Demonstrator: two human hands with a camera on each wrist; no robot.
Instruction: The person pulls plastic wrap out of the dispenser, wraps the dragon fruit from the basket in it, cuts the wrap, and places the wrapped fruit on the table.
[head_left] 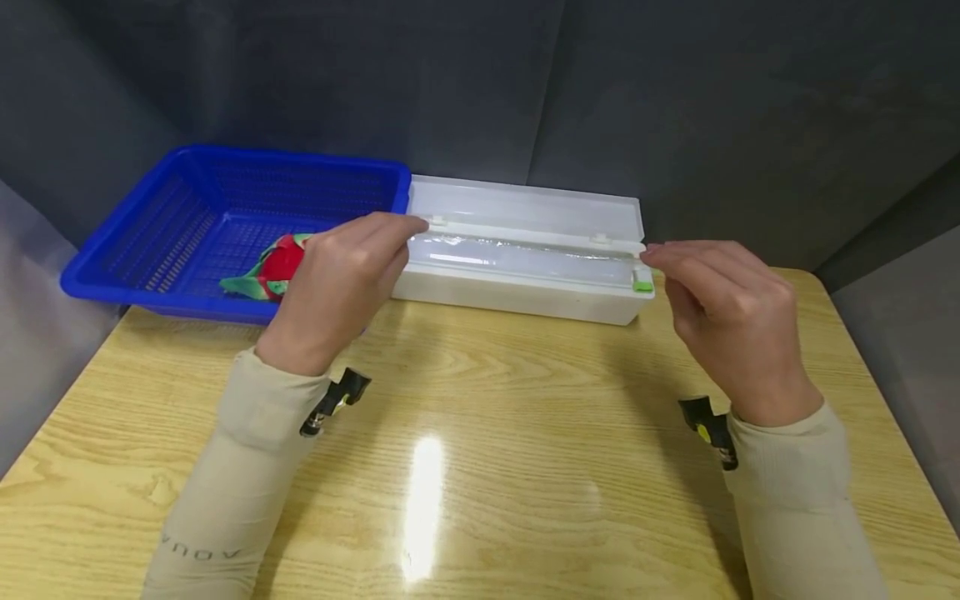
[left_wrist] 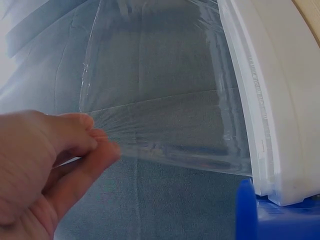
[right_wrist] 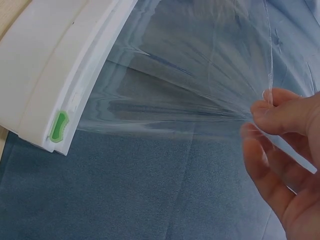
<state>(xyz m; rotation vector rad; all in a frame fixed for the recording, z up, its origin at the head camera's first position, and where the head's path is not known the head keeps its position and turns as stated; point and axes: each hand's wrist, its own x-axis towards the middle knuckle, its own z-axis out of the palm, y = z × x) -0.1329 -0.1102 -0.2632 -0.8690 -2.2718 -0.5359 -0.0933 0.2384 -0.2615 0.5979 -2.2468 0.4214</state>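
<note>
Both hands hold a clear sheet of cling film (left_wrist: 165, 115) stretched out of a white cling film dispenser (head_left: 517, 302). With thumb and fingertips my left hand (head_left: 337, 279) pinches the left corner of the film's free edge. The right hand (head_left: 738, 312) pinches the other corner, where the film gathers into creases (right_wrist: 220, 110). Behind the dispenser's body its lid (head_left: 525, 208) stands raised. A green slide cutter (right_wrist: 59, 126) sits at the right end of the cutting rail. The film roll inside cannot be made out clearly.
A blue plastic basket (head_left: 150, 296) stands at the left, touching or close to the dispenser's left end. In it lies a red thing with green leaf-like tips (head_left: 283, 262), partly hidden by my left hand. Grey cloth (head_left: 375, 75) hangs behind the wooden table (head_left: 517, 467).
</note>
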